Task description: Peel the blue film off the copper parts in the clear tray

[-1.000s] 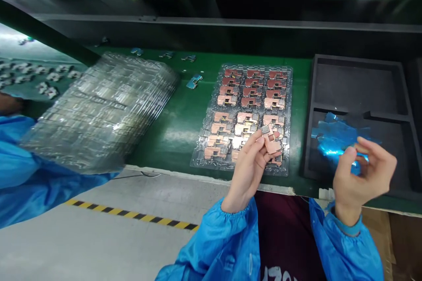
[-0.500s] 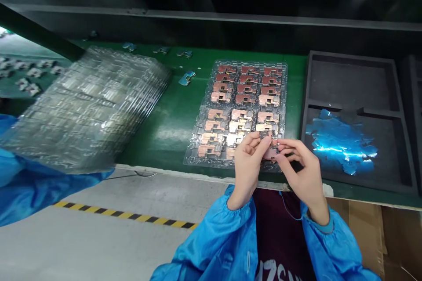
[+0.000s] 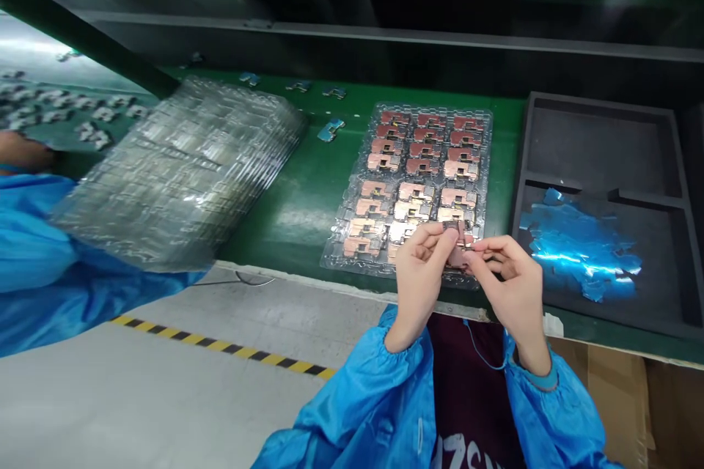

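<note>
My left hand (image 3: pixel 421 271) pinches a small copper-coloured part (image 3: pixel 457 243) just above the near edge of a clear blister tray (image 3: pixel 489 183). My right hand (image 3: pixel 509 286) is closed too, its thumb and forefinger pinching at the right side of the same part. The tray lies on the green conveyor belt (image 3: pixel 297 190) and holds rows of like copper parts (image 3: pixel 418 161). Both of my sleeves are blue.
A black foam tray (image 3: pixel 599 132) at the right holds a heap of blue film scraps (image 3: pixel 577 249). At the left, another person's blue sleeve (image 3: pixel 44 264) sits under a tall stack of clear blister trays (image 3: pixel 176 176). Small loose parts (image 3: pixel 330 130) lie further along the belt.
My right hand has come from over the blue scraps to the part in my left hand and now pinches it. The view has shifted slightly.
</note>
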